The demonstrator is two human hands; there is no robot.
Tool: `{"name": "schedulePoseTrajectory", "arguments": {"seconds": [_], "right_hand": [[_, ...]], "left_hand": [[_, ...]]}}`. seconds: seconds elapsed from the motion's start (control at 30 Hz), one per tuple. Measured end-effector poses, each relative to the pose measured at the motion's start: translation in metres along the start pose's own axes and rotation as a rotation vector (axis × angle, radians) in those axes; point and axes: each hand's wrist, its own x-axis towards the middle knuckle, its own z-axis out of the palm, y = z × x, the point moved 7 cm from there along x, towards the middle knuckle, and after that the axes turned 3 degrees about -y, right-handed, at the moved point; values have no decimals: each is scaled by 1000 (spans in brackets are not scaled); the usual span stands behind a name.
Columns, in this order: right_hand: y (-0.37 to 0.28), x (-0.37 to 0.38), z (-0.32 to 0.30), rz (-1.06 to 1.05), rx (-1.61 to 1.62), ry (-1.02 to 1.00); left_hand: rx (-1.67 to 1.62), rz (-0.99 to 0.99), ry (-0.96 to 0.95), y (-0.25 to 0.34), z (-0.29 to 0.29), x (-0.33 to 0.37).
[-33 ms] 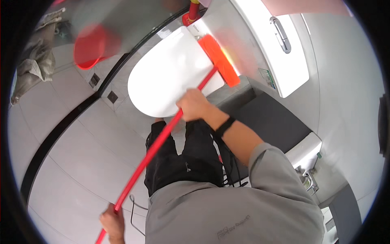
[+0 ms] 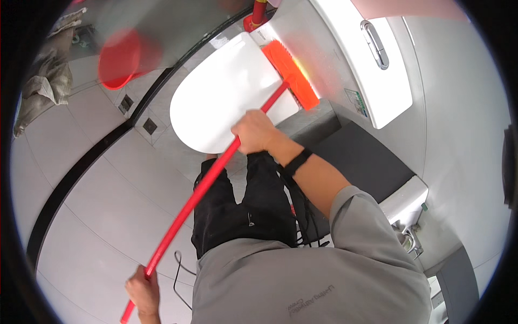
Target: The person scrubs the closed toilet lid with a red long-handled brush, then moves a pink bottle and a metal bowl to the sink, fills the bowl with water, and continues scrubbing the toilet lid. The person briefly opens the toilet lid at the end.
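Long red, orange-headed broom (image 2: 204,190) | rounded white toilet lid's (image 2: 224,100) rear edge | left hand (image 2: 143,291), right hand (image 2: 254,132) wrapped round | might skid (slick lid, imo)

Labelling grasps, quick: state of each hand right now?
Left hand: closed, holding the red handle near its lower end.
Right hand: closed, holding the same handle nearer the orange brush head.

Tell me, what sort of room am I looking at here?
It looks like a bathroom. The closed white toilet lid and the white tank behind it, with a shiny flush button, point that way, as does the pale tiled floor.
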Motion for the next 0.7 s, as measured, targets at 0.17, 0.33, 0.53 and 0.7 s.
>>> {"name": "schedulePoseTrajectory", "arguments": {"seconds": [0.17,0.33,0.53,0.7], "right_hand": [[-18,-38,20,28,-51,-178],[-12,-73,40,-2,42,-78],[0,36,-32,-18,2,-31],[-8,-39,1,47,64,-64]], "left_hand": [[-98,96,-126,-15,33,-27],[-91,14,-142,10,31,-44],[-80,-106,-1,11,-32,-4],[36,99,-250,15,-35,-34]]}}
